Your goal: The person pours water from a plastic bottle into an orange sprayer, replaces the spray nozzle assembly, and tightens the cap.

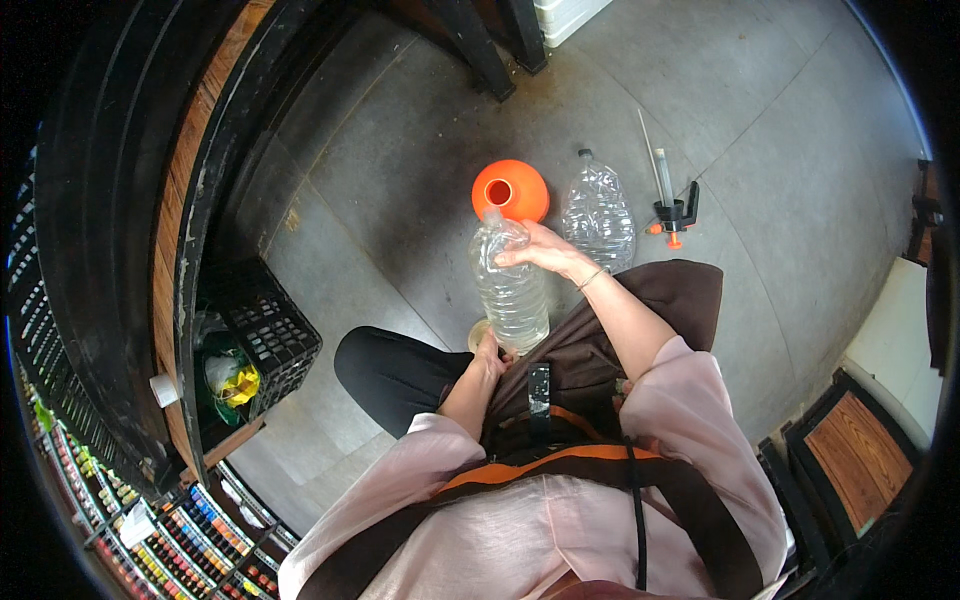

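Observation:
A large clear plastic bottle (508, 292) holding clear liquid is in both my hands, its neck tipped toward an orange sprayer tank (532, 187). The tank stands on the floor with its round mouth uncovered; the bottle's neck is at or just short of the near rim, and I cannot tell if liquid flows. My right hand (546, 249) grips the bottle's shoulder from the right. At its base is my left hand (491, 355), partly hidden by the bottle. A pale round object (477, 335) shows beside that hand, mostly covered.
A second clear bottle (598, 210) with a dark cap lies right of the tank. Farther right lies a sprayer pump head (671, 217) with tubes. A black plastic crate (277, 337) holding bags stands at left, beside a wood-and-black counter (184, 217). Black furniture legs (480, 52) stand ahead.

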Available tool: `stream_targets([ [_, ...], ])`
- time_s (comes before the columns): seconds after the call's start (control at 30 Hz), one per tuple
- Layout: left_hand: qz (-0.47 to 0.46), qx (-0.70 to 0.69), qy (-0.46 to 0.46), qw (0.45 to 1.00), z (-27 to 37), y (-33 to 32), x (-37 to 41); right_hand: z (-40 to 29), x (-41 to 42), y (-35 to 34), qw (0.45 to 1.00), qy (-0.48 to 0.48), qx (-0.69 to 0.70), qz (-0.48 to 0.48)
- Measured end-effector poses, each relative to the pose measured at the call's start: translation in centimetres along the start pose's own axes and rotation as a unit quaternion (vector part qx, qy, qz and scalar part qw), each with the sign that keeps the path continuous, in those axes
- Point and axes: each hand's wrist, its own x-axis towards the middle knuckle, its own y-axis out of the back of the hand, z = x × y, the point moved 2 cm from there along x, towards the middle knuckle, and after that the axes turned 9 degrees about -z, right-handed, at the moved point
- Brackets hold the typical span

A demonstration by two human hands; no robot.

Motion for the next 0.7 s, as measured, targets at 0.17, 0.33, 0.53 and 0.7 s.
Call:
stream_targets([
  [0.17,0.016,-0.017,-0.054,0.998,-0.6,2.1,-1.6,-1.3,-0.3,-0.7,0.995,0.022,0.082,-0.053],
  [0.33,0.025,0.021,-0.052,0.998,-0.4,2.5,-3.5,-2.9,-1.3,-1.2,0.994,-0.009,0.095,-0.048],
  [0.53,0.062,0.027,-0.067,0.995,-0.3,1.7,-7.0,-1.2,-0.5,-0.8,0.989,-0.039,0.127,-0.068],
  [0.7,0.074,-0.004,-0.072,0.995,-1.0,3.1,-7.0,-2.4,-1.1,-1.4,0.984,-0.039,0.153,-0.08],
])
